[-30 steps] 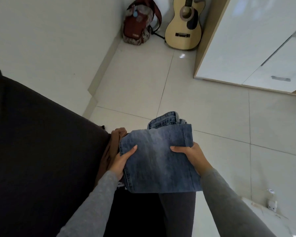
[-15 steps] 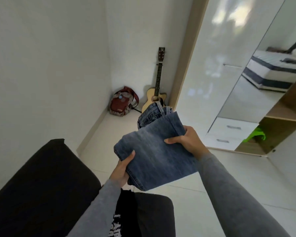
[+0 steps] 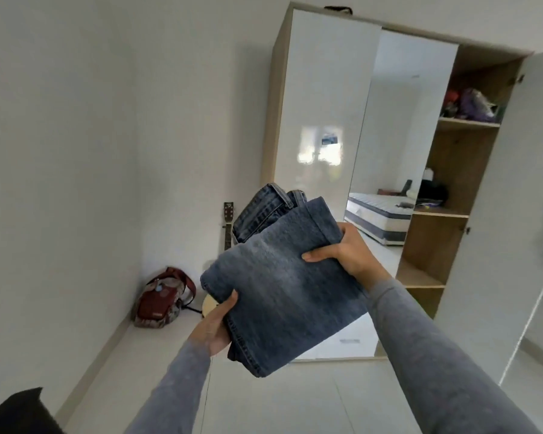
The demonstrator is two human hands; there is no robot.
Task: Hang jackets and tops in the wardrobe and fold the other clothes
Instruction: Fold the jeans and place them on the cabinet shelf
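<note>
A: Garments in hand, count?

B: One pair of folded jeans, held up in the air between both hands, touching nothing else.

A: Hands?

B: Two, both grasping. The left hand grips the near-left edge, thumb on top and fingers underneath. The right hand grips the far-right edge, thumb laid across the denim.

A: Beyond the hands?

B: One wardrobe ahead of the right hand, its right compartment open with three shelf boards counted. One guitar and one red backpack lie beyond the left hand, by the wall. The jeans partly hide the guitar.
</note>
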